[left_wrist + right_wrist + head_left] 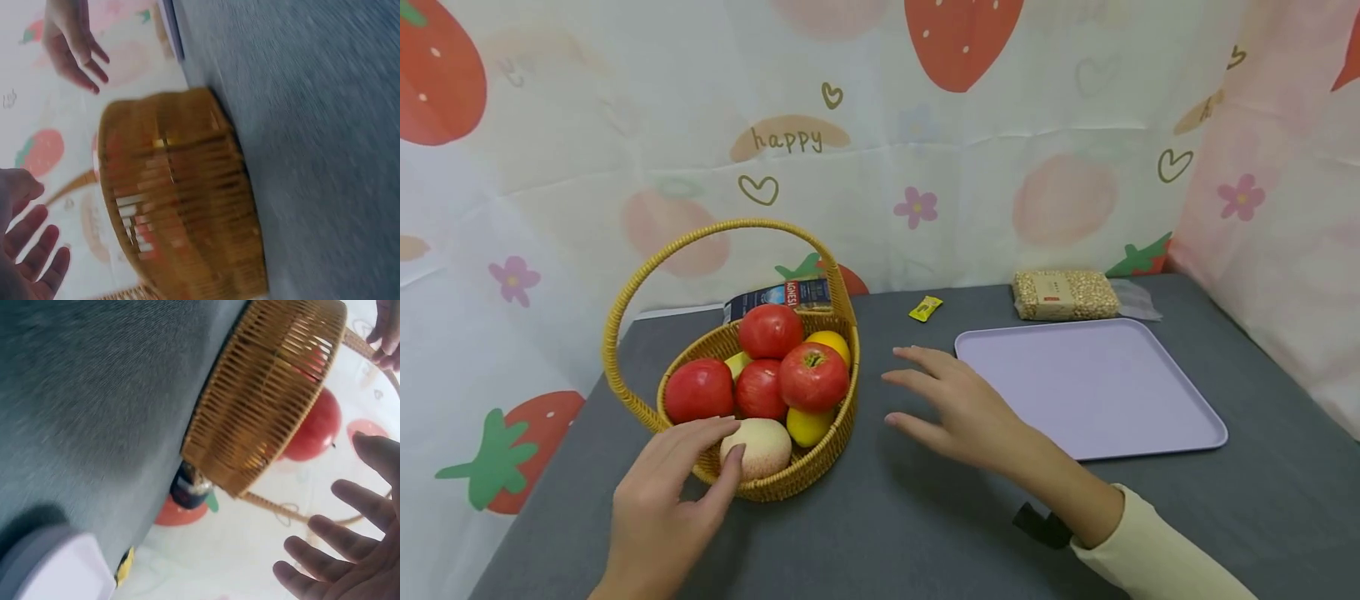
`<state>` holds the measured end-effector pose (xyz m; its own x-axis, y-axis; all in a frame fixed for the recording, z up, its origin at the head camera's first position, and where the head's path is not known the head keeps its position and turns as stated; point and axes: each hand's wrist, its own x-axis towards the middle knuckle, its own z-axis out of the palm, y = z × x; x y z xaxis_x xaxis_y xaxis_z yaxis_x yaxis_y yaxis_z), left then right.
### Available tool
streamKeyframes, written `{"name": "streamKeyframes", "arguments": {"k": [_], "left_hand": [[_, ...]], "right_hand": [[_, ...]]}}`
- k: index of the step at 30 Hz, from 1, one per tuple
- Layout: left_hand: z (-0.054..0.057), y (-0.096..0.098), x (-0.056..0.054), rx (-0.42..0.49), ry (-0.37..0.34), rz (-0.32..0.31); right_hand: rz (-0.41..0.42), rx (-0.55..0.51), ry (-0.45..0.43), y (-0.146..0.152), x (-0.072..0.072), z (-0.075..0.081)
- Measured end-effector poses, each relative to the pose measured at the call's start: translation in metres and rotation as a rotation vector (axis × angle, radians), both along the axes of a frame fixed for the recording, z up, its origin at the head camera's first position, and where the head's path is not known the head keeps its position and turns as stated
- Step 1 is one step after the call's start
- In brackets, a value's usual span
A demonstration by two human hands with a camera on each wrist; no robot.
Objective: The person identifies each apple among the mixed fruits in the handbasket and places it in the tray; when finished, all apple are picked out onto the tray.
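Observation:
A wicker basket (820, 467) with a tall arched handle holds several red apples (812, 377), yellow fruits (808, 427) and a pale peach (763, 450) at its near side. My left hand (670, 487) hovers over the near left rim, fingertips and thumb overlapping the peach in the head view. In the left wrist view those fingers (39, 247) are loosely bent, with nothing between them. Between basket and tray, my right hand (962, 408) hangs over the table with its fingers spread and holds nothing; the right wrist view shows the same spread fingers (337, 544).
A lilac tray (1090, 383) lies on the grey-covered table (880, 517) at the right. Behind it is a clear bag of pale beans or grains (1075, 296). A small yellow packet (926, 308) lies at the back; a dark blue package (775, 298) stands behind the basket.

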<state>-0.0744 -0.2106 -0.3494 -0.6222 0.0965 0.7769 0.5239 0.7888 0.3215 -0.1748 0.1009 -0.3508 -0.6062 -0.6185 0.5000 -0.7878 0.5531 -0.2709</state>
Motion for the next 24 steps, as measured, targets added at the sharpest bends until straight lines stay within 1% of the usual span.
{"name": "streamKeyframes", "arguments": {"k": [3, 5, 7, 9, 11, 13, 15, 20, 22, 24], "left_hand": [[-0.002, -0.011, -0.002, 0.056, 0.106, 0.029], [-0.002, -0.016, -0.003, 0.081, 0.159, 0.055], [-0.003, -0.020, -0.003, 0.102, 0.188, 0.084], [-0.005, -0.025, -0.003, 0.117, 0.186, 0.109], [-0.008, -0.030, -0.004, 0.142, 0.160, 0.132], [-0.013, -0.038, -0.005, 0.175, 0.127, 0.144], [-0.016, -0.043, -0.006, 0.214, 0.098, 0.156], [-0.017, -0.048, -0.006, 0.276, -0.031, 0.214], [-0.017, -0.050, -0.006, 0.291, -0.091, 0.228], [-0.017, -0.051, -0.007, 0.309, -0.121, 0.228]], "right_hand": [[0.015, -0.032, -0.009, -0.012, -0.004, 0.000], [0.028, -0.057, -0.018, -0.020, -0.007, 0.000], [0.040, -0.088, -0.028, -0.028, -0.009, 0.000], [0.046, -0.114, -0.035, -0.036, -0.012, -0.001], [0.055, -0.141, -0.038, -0.044, -0.014, -0.001], [0.058, -0.161, -0.041, -0.051, -0.016, -0.001], [0.058, -0.170, -0.045, -0.057, -0.018, -0.001], [0.054, -0.167, -0.053, -0.068, -0.020, -0.004], [0.053, -0.165, -0.060, -0.071, -0.020, -0.005], [0.054, -0.167, -0.071, -0.074, -0.020, -0.006]]}}
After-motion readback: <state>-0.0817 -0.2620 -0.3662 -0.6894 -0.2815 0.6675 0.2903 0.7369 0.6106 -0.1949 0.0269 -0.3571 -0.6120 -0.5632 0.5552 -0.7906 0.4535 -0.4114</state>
